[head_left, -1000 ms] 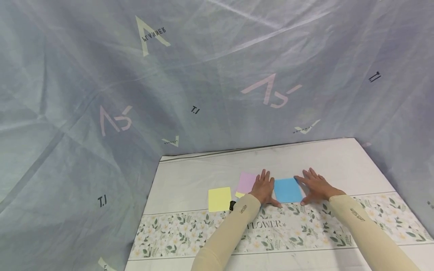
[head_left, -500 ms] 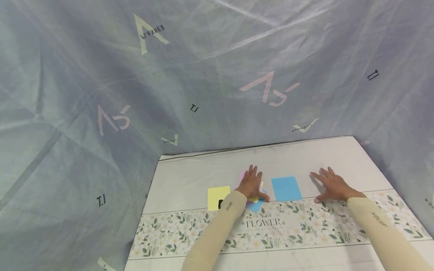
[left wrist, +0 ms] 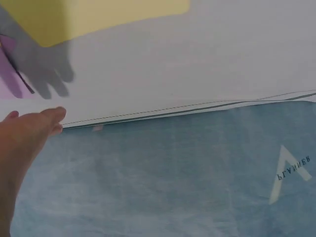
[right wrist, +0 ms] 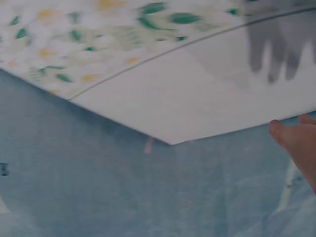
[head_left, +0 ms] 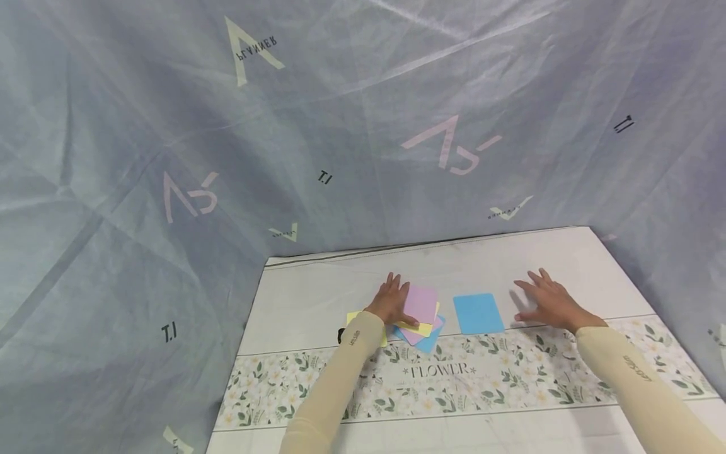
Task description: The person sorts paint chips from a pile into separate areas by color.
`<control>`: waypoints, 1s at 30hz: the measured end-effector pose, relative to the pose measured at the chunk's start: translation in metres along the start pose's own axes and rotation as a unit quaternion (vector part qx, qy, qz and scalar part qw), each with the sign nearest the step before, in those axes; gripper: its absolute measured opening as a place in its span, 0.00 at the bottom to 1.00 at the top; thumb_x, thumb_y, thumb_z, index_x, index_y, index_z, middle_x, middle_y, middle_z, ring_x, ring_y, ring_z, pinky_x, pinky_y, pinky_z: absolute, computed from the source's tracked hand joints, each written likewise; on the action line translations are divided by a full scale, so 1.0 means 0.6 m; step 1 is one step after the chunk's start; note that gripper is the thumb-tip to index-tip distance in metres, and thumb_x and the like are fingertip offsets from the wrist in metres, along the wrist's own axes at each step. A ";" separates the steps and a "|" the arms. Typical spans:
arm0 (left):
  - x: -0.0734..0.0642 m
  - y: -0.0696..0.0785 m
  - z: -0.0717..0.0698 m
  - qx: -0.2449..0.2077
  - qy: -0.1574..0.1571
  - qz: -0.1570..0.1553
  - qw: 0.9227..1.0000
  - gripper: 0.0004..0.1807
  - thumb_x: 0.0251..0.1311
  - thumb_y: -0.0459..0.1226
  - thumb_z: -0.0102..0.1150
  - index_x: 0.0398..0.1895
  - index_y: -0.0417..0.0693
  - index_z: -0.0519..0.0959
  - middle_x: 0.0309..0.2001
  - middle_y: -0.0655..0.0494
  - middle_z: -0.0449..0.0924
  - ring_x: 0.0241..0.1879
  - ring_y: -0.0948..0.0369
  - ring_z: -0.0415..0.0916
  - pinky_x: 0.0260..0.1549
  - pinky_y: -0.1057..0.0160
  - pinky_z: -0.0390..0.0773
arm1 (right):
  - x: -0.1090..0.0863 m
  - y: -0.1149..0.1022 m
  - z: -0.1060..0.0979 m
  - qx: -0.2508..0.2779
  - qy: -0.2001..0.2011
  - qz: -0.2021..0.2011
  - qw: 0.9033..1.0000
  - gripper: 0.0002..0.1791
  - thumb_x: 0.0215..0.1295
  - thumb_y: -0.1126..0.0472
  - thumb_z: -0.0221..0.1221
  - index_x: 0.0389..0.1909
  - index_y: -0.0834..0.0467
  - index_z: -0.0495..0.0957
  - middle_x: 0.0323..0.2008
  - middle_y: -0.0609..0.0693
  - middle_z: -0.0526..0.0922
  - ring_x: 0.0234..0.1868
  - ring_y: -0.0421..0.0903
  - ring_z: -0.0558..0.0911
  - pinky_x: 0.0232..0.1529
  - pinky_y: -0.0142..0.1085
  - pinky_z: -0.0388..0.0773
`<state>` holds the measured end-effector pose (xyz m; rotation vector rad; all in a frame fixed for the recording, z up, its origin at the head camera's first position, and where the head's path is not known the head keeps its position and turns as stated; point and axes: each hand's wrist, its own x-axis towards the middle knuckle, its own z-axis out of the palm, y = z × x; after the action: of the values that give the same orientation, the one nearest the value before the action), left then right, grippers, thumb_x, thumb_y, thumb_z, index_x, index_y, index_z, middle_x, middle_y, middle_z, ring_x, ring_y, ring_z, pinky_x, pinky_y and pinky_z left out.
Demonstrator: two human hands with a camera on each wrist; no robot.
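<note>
over the table, the left hand is released, its fingers stretched and grasping nothing; its thumb reaches across the left edge of a loose pile of paper squares — a pink square on top, with yellow, pink and blue corners poking out below it on the near side; whether the thumb touches the pile i can't tell; a yellow square lies to the left, partly hidden under that arm's sleeve; right of the pile, just apart from it, a lone blue square lies flat between the hands; the right hand, farther right, is spread and free too, clear of every square — its shadow falls on the white tabletop; a flowered band runs along the near side; grey-blue cloth hangs behind.
</note>
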<state>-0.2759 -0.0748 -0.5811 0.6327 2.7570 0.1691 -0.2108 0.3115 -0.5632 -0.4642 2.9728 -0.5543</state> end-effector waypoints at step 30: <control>0.001 -0.052 -0.030 -0.015 -0.055 -0.021 0.998 0.55 0.48 0.56 0.73 0.79 0.58 0.56 0.80 0.42 0.42 0.80 0.45 0.34 0.76 0.49 0.48 | 0.140 -0.192 0.143 -0.015 0.007 -0.065 0.998 0.45 0.54 0.40 0.71 0.62 0.68 0.71 0.68 0.74 0.64 0.72 0.76 0.54 0.65 0.71 0.58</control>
<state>-0.2948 -0.1034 -0.5700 0.5596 2.6544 0.1624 -0.2470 0.1539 -0.6034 -0.6629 2.9835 -0.5279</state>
